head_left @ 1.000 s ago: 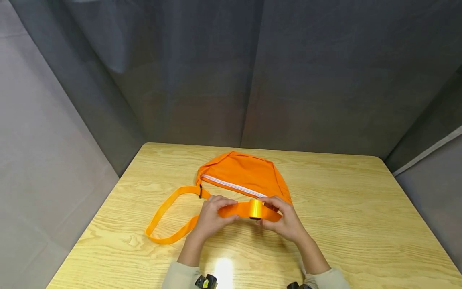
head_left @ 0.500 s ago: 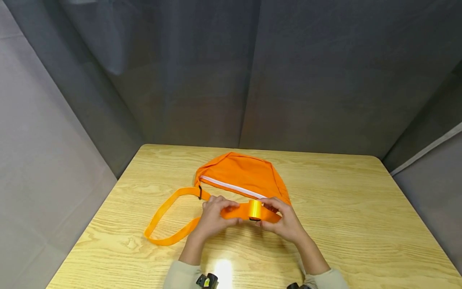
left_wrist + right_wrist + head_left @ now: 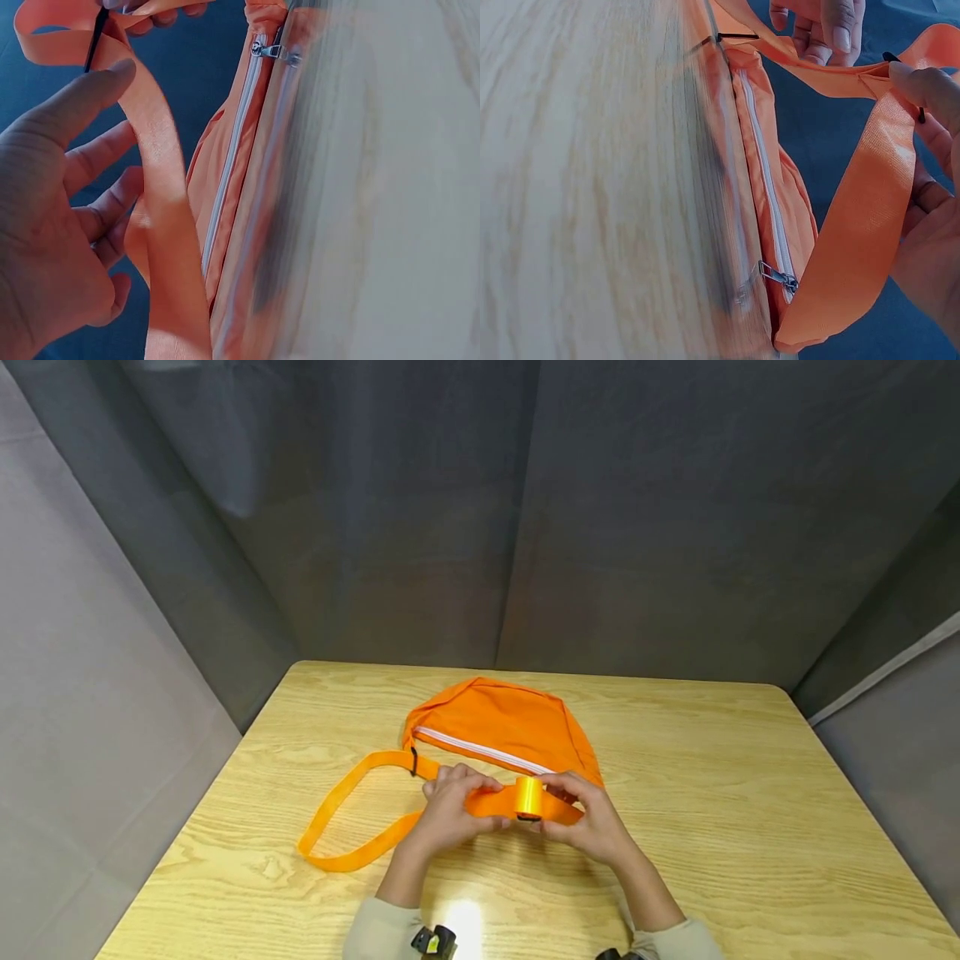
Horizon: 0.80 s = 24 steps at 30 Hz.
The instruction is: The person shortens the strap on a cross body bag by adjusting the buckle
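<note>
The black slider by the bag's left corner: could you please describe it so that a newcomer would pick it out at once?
In the head view, look on the wooden table for the orange bag. At its left corner, the orange strap is crossed by a thin black slider. Unlike the black piece below the shiny loop, it sits right beside the bag.

A white glare is thrown on the table, with soft shadows cast nearby; a yellow sheen is caught by the strap; the curtain is left dim; in both wrist views, colours are paled and the bag is hazily mirrored.
</note>
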{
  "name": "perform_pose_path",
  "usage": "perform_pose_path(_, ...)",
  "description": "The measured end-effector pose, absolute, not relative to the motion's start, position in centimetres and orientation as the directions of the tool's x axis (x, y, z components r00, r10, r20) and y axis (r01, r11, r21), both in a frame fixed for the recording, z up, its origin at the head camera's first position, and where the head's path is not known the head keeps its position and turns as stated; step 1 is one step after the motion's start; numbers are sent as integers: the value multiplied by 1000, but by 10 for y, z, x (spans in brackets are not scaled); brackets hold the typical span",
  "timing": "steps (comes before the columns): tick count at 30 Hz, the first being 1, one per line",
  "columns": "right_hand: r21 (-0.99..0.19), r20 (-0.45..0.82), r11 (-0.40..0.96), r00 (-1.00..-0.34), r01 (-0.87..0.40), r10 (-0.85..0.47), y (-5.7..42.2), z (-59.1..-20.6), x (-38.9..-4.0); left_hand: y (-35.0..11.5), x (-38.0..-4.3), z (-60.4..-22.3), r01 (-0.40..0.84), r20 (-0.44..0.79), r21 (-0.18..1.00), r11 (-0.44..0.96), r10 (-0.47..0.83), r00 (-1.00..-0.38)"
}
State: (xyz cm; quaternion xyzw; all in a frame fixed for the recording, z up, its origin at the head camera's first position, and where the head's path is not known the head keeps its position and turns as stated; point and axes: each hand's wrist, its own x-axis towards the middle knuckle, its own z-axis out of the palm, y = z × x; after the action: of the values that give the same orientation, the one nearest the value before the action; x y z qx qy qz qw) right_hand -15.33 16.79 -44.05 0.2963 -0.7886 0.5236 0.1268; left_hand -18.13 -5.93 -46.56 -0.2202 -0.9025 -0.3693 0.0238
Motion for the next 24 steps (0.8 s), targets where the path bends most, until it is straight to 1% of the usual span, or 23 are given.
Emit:
perform_pose_path(4,-748,515,276,-790,-604,-332,169,-446,-155,-60,-182,-466,413,239,671,616,348,-907)
perform_pose_path(9,-739,529,270,-780,-617,-333,168,-441,-154,-67,-184,-469,466,330,702,539,334,-883)
perform_pose_path(12,-734,534,269,-775,-623,-339,170,-443,-154,-74,-186,-470,489,357,712,504,340,-870)
perform_pose_path(17,-742,522,273,-783,-613,-338,171,-445,-155,-89,-185,-470,480,348,734,480,341,-873)
perform_pose_path(24,-764,508,244,-789,-598,-344,169,-446,-154,-93,-184,-469,490,325,746,450,397,-858)
